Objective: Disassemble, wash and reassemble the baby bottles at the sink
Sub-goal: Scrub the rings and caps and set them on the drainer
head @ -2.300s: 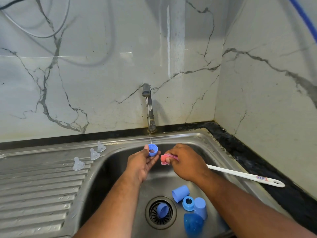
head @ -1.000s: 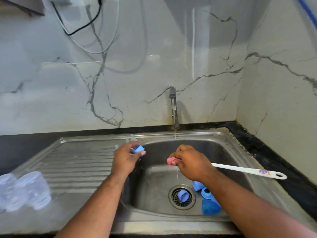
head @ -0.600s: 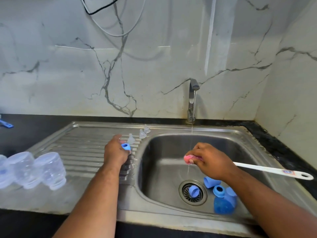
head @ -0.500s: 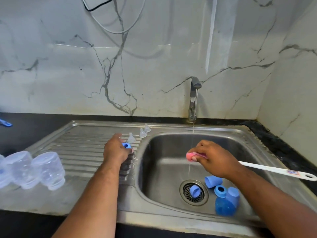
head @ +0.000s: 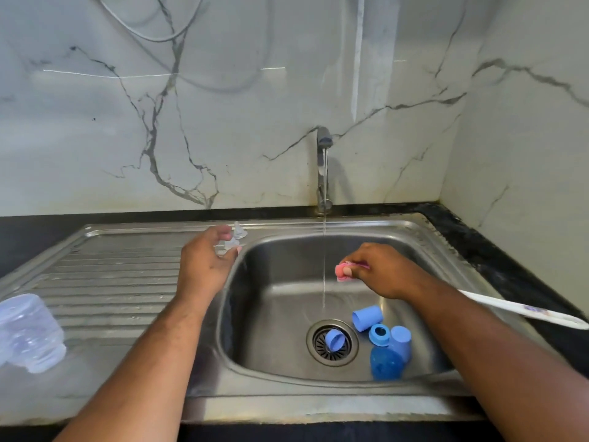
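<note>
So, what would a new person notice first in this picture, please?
Probably the thin stream of water falling from the tap into the steel sink, and the bright blue bottle parts lying beside and on the drain. Next comes the right hand gripping a pink-headed bottle brush just right of the stream, its long white handle reaching out to the right.

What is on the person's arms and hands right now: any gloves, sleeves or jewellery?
Nothing worn shows. The left hand and right hand are ungloved, with no ring visible. The left forearm and right forearm are bare to the frame's edge: no sleeve, watch or bracelet.
</note>
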The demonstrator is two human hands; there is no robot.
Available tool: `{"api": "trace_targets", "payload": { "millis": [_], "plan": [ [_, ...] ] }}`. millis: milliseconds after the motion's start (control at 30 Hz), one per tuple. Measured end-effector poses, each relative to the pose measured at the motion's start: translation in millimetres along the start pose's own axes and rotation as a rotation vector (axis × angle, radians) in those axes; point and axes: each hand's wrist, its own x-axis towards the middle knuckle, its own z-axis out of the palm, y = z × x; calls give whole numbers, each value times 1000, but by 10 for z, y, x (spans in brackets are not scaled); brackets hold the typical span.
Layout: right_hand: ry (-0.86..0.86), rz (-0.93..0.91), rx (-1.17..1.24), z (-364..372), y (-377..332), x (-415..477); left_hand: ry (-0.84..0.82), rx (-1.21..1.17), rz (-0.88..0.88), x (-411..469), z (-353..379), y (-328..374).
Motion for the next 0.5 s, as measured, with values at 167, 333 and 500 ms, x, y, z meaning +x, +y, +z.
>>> {"api": "trace_targets", "payload": {
  "millis": [167, 333, 500],
  "plan": [
    [-106, 153, -66, 27, 48, 6, -269, -92, 51, -170, 238, 244],
    [-159, 283, -113, 39, 134, 31, -613, 70, 57, -346, 571, 550],
    [-109, 360, -102, 32, 198, 31, -993, 484, 48, -359, 1188, 890]
  ]
}}
